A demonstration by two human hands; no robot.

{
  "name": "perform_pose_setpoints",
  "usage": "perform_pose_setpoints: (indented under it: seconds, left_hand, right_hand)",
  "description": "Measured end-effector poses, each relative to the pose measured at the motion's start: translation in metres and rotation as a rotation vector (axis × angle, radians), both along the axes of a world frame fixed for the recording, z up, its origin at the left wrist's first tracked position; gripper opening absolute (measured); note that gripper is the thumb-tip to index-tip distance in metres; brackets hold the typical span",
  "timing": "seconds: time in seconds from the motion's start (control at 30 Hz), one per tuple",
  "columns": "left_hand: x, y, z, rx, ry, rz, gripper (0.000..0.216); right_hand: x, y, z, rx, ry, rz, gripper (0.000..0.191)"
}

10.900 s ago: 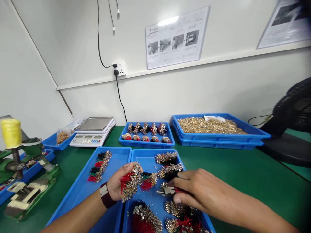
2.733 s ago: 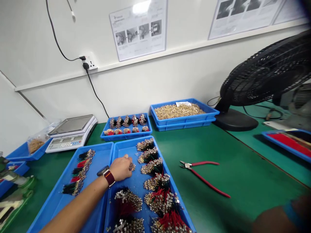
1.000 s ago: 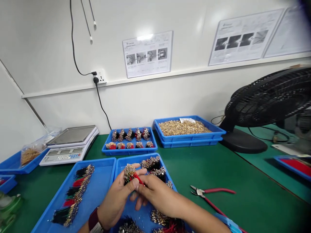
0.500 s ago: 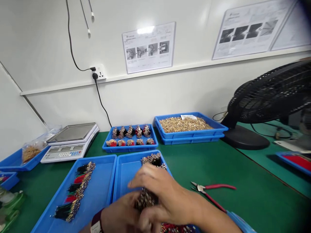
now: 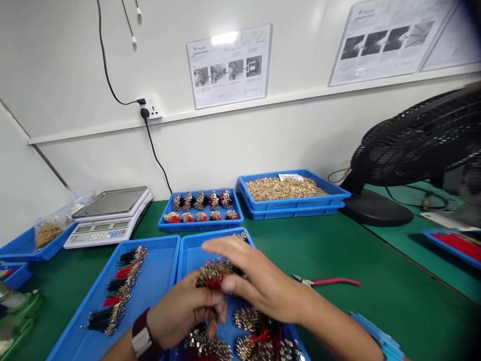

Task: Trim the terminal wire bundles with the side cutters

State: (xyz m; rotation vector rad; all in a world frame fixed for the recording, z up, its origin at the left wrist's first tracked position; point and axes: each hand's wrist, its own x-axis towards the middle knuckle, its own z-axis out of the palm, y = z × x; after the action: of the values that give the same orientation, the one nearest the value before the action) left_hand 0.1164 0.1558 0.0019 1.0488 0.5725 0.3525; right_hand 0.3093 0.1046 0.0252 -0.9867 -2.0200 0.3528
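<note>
cradling a bundle of red and dark wires (image 5: 212, 273), metal ends facing up, a person's left hand (image 5: 184, 306) closes around the lower part, above the right-hand blue tray (image 5: 191, 255) at the front of the green table (image 5: 319, 245). the right hand (image 5: 259, 278) arches beside and over the bundle, fingers stretched out and thumb apart; from where i stand, i cannot tell whether the palm touches the metal ends. below the hands, more wire bundles (image 5: 208, 343) crowd the near end of the same tray. just to the left, a 2nd blue tray (image 5: 154, 281) carries a slanting row of red and dark bundles (image 5: 126, 271). red-handled pliers (image 5: 334, 282) lie on the table to the right, partly hidden by the right forearm. behind, a smaller blue tray (image 5: 201, 225) shows 2 rows of 5 bundles, between a white scale (image 5: 112, 205) and 2 stacked trays (image 5: 296, 203), the upper filled with gold-coloured parts (image 5: 281, 188). a black fan (image 5: 417, 138) stands at far right; printed sheets (image 5: 230, 65) hang on the wall.
</note>
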Motion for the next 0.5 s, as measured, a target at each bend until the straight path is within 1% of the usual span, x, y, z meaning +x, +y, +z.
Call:
perform_pose_setpoints:
  seconds: [0.07,0.1,0.13,0.2,0.27,0.3,0.37,0.43,0.5]
  left_hand:
    - [-0.004,0.009,0.001,-0.036,-0.012,-0.003,0.027]
    - [-0.006,0.012,0.0,-0.051,-0.025,-0.012,0.028]
    - [-0.009,0.014,-0.002,-0.071,-0.035,-0.021,0.029]
    - [-0.012,0.015,-0.009,-0.113,-0.047,-0.012,0.032]
    - [-0.014,0.013,-0.017,-0.151,-0.038,-0.03,0.035]
    - [-0.015,0.012,-0.021,-0.166,-0.035,-0.064,0.038]
    - [-0.016,0.01,-0.026,-0.19,-0.043,-0.149,0.042]
    - [-0.017,0.01,-0.029,-0.217,-0.045,-0.213,0.04]
    - [-0.017,0.01,-0.029,-0.254,-0.066,-0.234,0.033]
  right_hand:
    - [0.003,0.0,0.0,0.005,0.128,-0.106,0.045]
    - [0.001,0.0,-0.002,0.006,0.153,-0.15,0.047]
    - [-0.001,0.0,-0.004,-0.003,0.136,-0.152,0.05]
    - [-0.007,-0.002,-0.008,-0.049,0.021,-0.045,0.056]
    - [-0.011,-0.002,-0.009,-0.104,-0.056,0.059,0.055]
    - [-0.011,-0.002,-0.008,-0.123,-0.052,0.064,0.051]
    - [-0.008,-0.001,-0.005,-0.134,0.011,-0.013,0.044]
    - [-0.007,0.0,-0.003,-0.152,0.05,-0.064,0.041]
    - [-0.009,0.0,-0.005,-0.189,0.041,-0.026,0.04]
